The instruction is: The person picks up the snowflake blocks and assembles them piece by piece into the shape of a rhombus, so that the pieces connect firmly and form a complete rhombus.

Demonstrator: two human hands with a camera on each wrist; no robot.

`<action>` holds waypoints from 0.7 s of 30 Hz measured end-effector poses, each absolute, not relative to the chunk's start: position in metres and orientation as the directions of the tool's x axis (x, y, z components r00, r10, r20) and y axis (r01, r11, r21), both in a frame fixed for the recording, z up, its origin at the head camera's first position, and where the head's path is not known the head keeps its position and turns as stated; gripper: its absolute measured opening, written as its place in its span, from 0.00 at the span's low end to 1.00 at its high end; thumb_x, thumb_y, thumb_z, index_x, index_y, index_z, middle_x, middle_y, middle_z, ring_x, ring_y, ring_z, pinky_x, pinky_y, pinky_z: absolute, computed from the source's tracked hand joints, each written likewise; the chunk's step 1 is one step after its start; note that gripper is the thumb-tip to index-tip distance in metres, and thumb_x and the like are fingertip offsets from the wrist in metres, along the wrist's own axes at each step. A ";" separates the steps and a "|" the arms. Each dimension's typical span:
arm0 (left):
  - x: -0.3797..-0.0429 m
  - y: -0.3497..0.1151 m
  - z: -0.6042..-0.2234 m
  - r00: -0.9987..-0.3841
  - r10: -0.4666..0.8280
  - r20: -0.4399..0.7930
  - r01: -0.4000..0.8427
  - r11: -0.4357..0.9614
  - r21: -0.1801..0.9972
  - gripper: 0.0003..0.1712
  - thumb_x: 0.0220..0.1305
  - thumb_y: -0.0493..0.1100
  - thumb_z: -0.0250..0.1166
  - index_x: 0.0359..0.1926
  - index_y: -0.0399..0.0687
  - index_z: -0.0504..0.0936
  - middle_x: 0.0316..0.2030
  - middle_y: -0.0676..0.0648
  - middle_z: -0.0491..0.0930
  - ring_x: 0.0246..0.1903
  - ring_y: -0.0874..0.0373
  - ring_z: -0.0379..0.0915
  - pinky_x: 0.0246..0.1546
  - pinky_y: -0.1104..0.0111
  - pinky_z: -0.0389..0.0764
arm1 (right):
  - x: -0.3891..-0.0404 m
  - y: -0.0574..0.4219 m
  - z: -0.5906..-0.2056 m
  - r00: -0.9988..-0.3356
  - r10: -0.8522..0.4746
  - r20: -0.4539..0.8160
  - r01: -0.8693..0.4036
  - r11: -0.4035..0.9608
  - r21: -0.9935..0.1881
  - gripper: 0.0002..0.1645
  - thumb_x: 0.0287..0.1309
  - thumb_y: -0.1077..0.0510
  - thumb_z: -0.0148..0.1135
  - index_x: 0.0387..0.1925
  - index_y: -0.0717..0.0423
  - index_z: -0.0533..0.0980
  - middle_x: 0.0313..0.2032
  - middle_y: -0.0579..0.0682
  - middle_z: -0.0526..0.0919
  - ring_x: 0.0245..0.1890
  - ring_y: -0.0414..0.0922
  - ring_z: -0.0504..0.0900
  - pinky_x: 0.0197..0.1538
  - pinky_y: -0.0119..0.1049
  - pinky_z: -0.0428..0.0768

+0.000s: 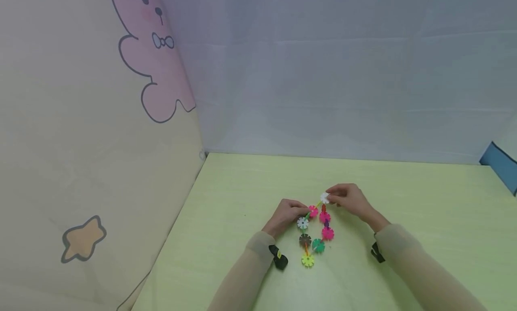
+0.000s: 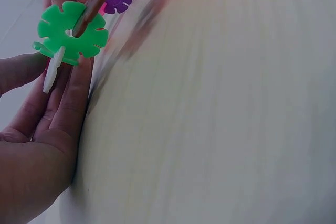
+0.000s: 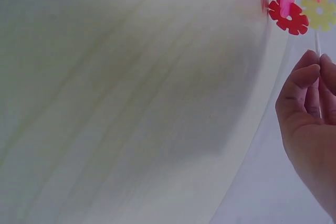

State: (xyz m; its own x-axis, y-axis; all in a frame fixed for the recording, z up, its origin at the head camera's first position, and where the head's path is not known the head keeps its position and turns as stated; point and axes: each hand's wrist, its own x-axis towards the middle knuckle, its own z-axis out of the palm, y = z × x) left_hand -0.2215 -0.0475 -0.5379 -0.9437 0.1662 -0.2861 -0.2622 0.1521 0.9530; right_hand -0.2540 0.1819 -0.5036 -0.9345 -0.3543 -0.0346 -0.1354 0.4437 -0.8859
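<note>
A chain of slotted plastic snowflake discs runs in a loop over the table, its colours including pink, green, brown and purple. My left hand (image 1: 286,214) pinches the chain near a pink disc (image 1: 313,211) on the loop's upper left. At the top, my right hand (image 1: 350,199) pinches a white disc (image 1: 324,197) between thumb and fingers. A red disc (image 1: 323,208) lies just below the white one; whether they join cannot be told. In the left wrist view, a green disc (image 2: 52,27) stands by the left thumb. A yellow disc (image 3: 317,17) appears beyond the right fingertips.
The pale yellow-green table (image 1: 242,181) extends around both hands. A yellow-green disc (image 1: 308,260) forms the loop's near end. A grey-white curtain (image 1: 343,77) hangs behind the table, and a printed cloth wall (image 1: 101,167) stands on the left.
</note>
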 end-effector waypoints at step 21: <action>-0.221 -0.048 -0.540 -0.948 0.166 -0.271 -0.245 0.164 0.956 0.07 0.54 0.44 0.72 0.28 0.45 0.88 0.29 0.50 0.84 0.31 0.60 0.76 0.32 0.69 0.75 | -0.252 0.177 -0.495 -0.925 -0.372 -0.083 -0.096 0.437 -0.895 0.15 0.63 0.61 0.61 0.46 0.69 0.78 0.36 0.59 0.84 0.34 0.53 0.83 0.36 0.44 0.80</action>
